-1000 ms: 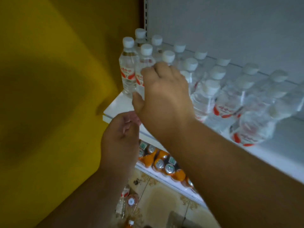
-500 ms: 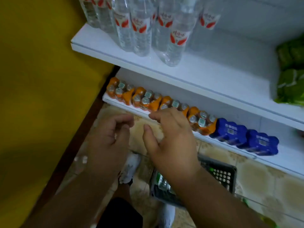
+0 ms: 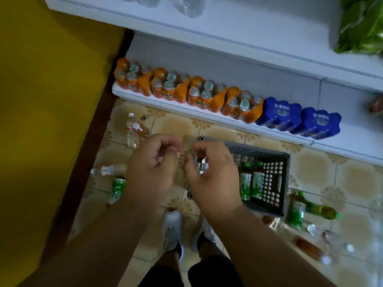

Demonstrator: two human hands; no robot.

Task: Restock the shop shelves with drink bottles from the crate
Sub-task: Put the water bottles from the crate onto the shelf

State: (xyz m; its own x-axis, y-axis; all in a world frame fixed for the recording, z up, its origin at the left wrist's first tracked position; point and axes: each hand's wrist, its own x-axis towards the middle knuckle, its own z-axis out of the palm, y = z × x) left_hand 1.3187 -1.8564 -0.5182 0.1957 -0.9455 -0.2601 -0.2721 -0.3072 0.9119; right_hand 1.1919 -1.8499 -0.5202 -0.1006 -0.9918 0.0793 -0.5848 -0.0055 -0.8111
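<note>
I look down at a grey plastic crate (image 3: 275, 183) on the tiled floor, with green-labelled drink bottles (image 3: 251, 184) lying inside. My left hand (image 3: 151, 170) and my right hand (image 3: 213, 175) hover side by side above the crate's left end, fingers loosely curled and holding nothing. My right hand hides part of the crate. Loose bottles lie on the floor: a green-labelled one (image 3: 117, 189) and a clear one (image 3: 107, 169) to the left, several more (image 3: 300, 212) to the right.
The white lower shelf (image 3: 228, 121) carries orange drink packs (image 3: 170, 85) and blue packs (image 3: 298, 119). The upper shelf (image 3: 248, 34) juts out above. A yellow wall (image 3: 41, 121) stands on the left. My shoes (image 3: 173, 230) stand just before the crate.
My view dropped from the water bottles on the upper shelf to the floor. Both hands came down from the shelf edge to above the crate, still holding nothing.
</note>
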